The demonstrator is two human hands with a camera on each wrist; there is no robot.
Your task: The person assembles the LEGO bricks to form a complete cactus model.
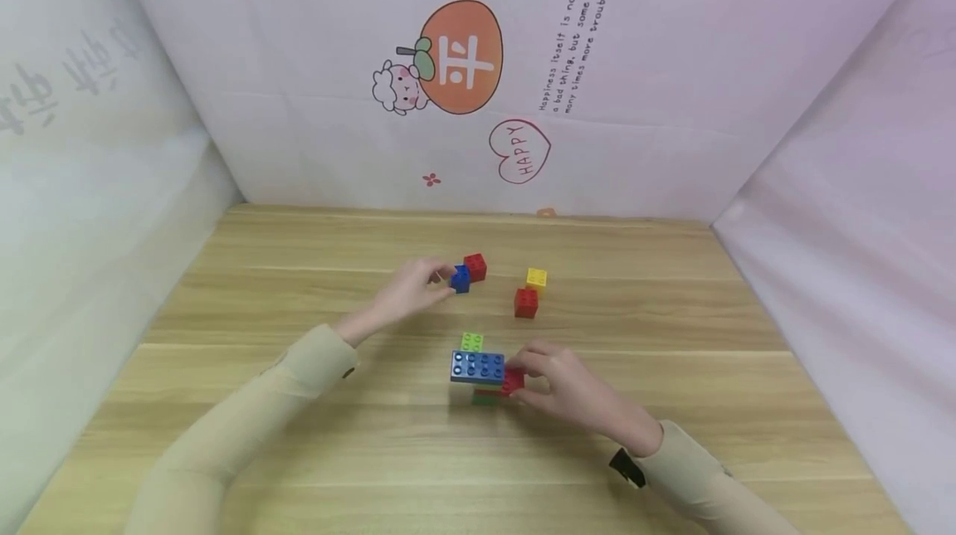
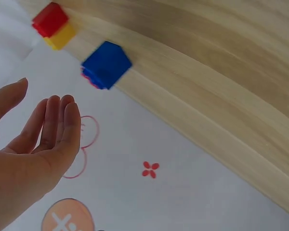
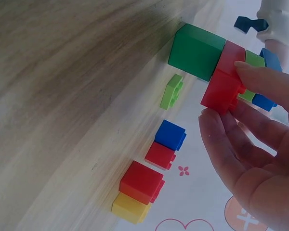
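Note:
My left hand [image 1: 414, 288] reaches in from the left, with thumb and fingers spread beside a small blue brick [image 1: 460, 279]. In the left wrist view a gap shows between those fingertips and the blue brick [image 2: 107, 65]. My right hand [image 1: 571, 390] holds the red brick [image 3: 223, 91] that juts from the side of a stack, thumb on one face and fingers on another. This stack has a dark green brick [image 3: 196, 51] at the bottom, then red, then a light green brick [image 3: 254, 58], and a long blue brick [image 1: 478, 367] on top.
A red brick [image 1: 475, 266] touches the small blue one. To their right, another red brick [image 1: 526, 303] sits against a yellow brick [image 1: 537, 277]. A low light green brick [image 1: 472, 342] lies just behind the stack. White printed cloth [image 1: 336, 145] walls the wooden table [image 1: 336, 452].

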